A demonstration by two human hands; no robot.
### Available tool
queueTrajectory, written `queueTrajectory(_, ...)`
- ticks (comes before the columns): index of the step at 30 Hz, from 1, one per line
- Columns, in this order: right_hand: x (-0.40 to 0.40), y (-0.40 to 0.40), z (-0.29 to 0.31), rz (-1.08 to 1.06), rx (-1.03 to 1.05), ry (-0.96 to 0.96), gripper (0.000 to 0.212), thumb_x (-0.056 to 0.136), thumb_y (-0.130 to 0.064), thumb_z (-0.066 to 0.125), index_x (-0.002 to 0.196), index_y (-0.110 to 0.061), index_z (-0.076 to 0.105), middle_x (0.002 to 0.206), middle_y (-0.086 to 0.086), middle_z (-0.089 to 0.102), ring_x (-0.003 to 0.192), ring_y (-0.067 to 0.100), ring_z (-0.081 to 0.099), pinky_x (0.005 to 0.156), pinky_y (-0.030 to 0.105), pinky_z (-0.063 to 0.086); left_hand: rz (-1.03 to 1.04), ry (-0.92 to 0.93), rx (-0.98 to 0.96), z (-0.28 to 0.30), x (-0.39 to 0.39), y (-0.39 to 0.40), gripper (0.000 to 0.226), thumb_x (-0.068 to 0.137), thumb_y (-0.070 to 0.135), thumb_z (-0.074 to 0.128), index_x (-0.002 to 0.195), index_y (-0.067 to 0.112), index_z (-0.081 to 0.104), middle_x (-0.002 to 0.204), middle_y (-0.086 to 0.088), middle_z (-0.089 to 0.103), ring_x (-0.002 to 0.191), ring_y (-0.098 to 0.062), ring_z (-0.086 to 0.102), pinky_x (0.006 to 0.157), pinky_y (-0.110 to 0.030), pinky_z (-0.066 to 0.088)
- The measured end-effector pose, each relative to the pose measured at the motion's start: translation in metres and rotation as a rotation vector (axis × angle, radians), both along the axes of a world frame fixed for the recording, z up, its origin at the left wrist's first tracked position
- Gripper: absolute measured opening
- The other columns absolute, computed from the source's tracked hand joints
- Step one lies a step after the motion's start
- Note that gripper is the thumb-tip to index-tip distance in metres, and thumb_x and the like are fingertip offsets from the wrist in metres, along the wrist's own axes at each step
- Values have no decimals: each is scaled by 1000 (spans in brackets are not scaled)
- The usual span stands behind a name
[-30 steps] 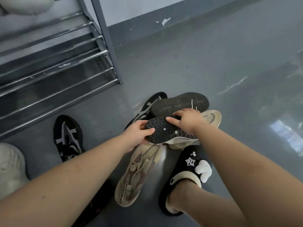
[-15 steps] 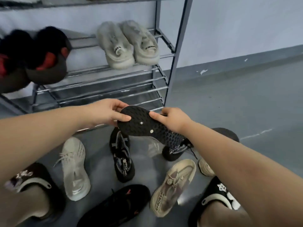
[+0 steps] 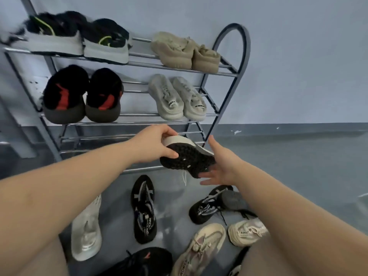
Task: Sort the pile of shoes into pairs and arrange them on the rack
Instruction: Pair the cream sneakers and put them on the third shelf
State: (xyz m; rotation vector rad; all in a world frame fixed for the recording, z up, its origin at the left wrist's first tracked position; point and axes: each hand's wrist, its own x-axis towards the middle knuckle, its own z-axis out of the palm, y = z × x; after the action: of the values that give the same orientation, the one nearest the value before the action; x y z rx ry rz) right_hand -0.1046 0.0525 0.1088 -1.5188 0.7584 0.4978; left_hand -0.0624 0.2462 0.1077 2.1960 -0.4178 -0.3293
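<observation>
A white shoe with a black studded sole is held sole-up in front of the rack's third shelf. My left hand grips its toe end, thumb on the sole. My right hand is spread, its fingers under the heel end. The metal rack carries two pairs on the top shelf and two on the second. On the floor lie a white sneaker, two black patterned sneakers, two beige sneakers and a black shoe.
The rack's third shelf and bottom shelf are bare rails. A dark upturned sole lies by the right black sneaker. Grey floor stretches to the right, with a pale wall behind.
The shoe has been carried from the floor pile up to the rack. My right hand has loosened from a grip to spread fingers under the heel. The view has tilted up to the rack.
</observation>
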Motion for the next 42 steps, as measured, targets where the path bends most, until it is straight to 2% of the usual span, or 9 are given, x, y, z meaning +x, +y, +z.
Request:
queueTrajectory(3, 2, 14, -5, -282, 285, -51, 66, 82, -59, 59, 126, -10, 48, 118, 19, 59, 98, 36, 63, 82, 48, 54, -67, -258, 153, 6, -20, -4, 53, 70, 26, 78, 118, 30, 55, 117, 11, 53, 108, -10, 51, 95, -30, 42)
queueTrajectory(10, -6, 22, -8, -316, 275, -119, 17, 91, -19, 62, 83, -6, 55, 84, 11, 56, 76, 23, 57, 65, 36, 53, -324, -501, 221, -11, -36, 0, 57, 78, 29, 72, 129, 27, 47, 131, 9, 37, 120, -10, 42, 100, -28, 38)
queueTrajectory(15, -3, 25, -15, -280, 244, -151, 6, 90, -2, 56, 95, -5, 57, 75, 8, 54, 68, 22, 56, 70, 39, 54, 38, -240, -73, -23, -30, 5, 63, 77, 50, 67, 132, 29, 46, 128, 11, 38, 108, -7, 46, 98, -24, 39)
queueTrajectory(17, -1, 24, -21, -256, 217, -169, 32, 87, 4, 57, 116, -8, 53, 86, 9, 59, 74, 23, 58, 62, 39, 55, 213, -98, -59, -32, -22, 4, 59, 83, 55, 56, 134, 27, 47, 132, 6, 45, 115, -15, 48, 103, -33, 39)
queueTrajectory(20, 0, 26, -30, -172, 239, -203, 54, 84, 9, 58, 130, -15, 44, 114, 11, 62, 87, 26, 61, 61, 39, 55, 307, 485, -197, -47, -17, 5, 52, 90, 58, 42, 122, 21, 58, 119, -3, 62, 109, -22, 57, 99, -38, 44)
queueTrajectory(23, 0, 29, -38, -36, 252, -205, 52, 85, 11, 56, 130, -14, 47, 108, 8, 63, 88, 24, 61, 67, 40, 54, 250, 865, -402, -50, -24, 8, 36, 98, 44, 36, 107, 18, 60, 94, -3, 66, 83, -22, 60, 81, -41, 50)
queueTrajectory(27, 3, 26, -48, 38, 291, -174, 49, 87, 9, 55, 131, -12, 50, 111, 7, 64, 94, 25, 60, 69, 41, 54, 248, 828, -408, -59, -25, 18, 23, 100, 31, 39, 104, 17, 57, 84, -3, 59, 63, -18, 58, 77, -42, 53)
queueTrajectory(36, 10, 37, -66, 287, 235, -12, 37, 91, -6, 59, 122, -26, 54, 107, 4, 63, 95, 28, 61, 77, 50, 53, 192, 807, -331, -74, -32, 40, 14, 94, 14, 53, 107, 19, 55, 93, -1, 64, 80, -18, 61, 87, -44, 51)
queueTrajectory(42, 33, 39, -64, 389, 186, 71, 16, 94, -13, 55, 109, -15, 59, 111, 7, 61, 98, 25, 60, 82, 45, 54, 258, 836, -329, -65, -28, 47, 23, 98, 37, 43, 101, 19, 56, 88, -2, 60, 74, -19, 59, 89, -46, 49)
